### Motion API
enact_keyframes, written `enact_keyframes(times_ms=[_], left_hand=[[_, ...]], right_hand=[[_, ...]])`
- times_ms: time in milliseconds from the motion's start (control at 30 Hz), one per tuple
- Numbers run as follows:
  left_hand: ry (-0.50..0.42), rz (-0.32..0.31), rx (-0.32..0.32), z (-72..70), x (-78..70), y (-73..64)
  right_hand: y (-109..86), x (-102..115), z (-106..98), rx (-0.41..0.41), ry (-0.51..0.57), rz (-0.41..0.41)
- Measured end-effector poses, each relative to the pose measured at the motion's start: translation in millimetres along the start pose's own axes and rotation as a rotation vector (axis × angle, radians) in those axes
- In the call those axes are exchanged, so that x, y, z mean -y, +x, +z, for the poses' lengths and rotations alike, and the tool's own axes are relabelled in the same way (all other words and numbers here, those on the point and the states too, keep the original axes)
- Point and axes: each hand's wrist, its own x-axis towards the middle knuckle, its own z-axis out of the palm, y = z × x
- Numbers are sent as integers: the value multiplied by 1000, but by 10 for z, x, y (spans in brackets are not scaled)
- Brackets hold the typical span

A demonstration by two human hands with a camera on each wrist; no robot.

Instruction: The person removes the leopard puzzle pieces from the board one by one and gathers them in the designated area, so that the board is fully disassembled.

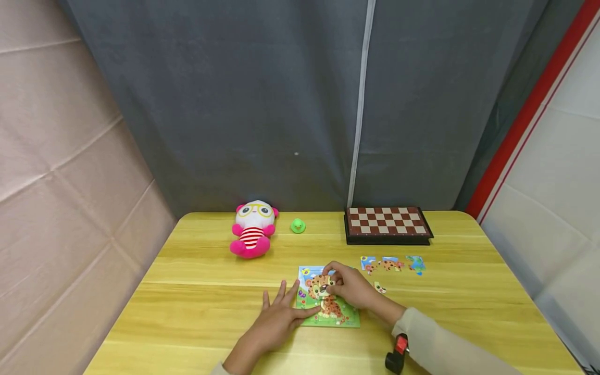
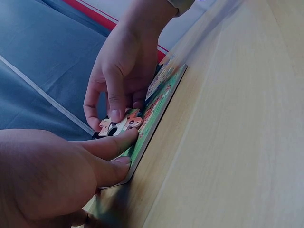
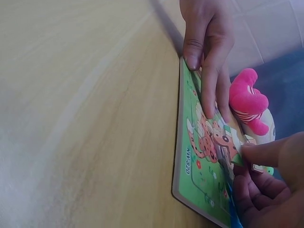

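A leopard picture puzzle board (image 1: 349, 321) with a green border lies flat near the table's front. My left hand (image 1: 277, 319) rests at its left side, fingers spread and mostly straight. Its index finger touches the picture and the thumb presses near the lower edge. From the right, my right hand (image 1: 352, 286) reaches over the board and pinches a puzzle piece (image 2: 122, 124) between thumb and fingers. In the left wrist view that piece looks slightly raised and tilted over the picture. The fingers hide part of the leopard's face.
Several loose puzzle pieces (image 1: 392, 264) lie right of the board, one small piece (image 1: 380, 288) nearer the right wrist. Behind are a pink-and-white panda plush (image 1: 253, 232), a green toy duck (image 1: 298, 226) and a checkered board box (image 1: 388, 221). A grey curtain (image 1: 262, 104) hangs behind the table.
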Motion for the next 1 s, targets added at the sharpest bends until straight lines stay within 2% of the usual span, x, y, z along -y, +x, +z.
enact_keyframes(times_ms=[400,867,1000], left_hand=[[1,-2,-1,11,8,2],[10,-6,-4,10,5,6],[38,10,-10,12,5,7]], right_hand=[[4,-23,-94,-17,35,-19],[-102,-100,-280,-44,23,-4],[-152,-133,-336,-40,37,3]])
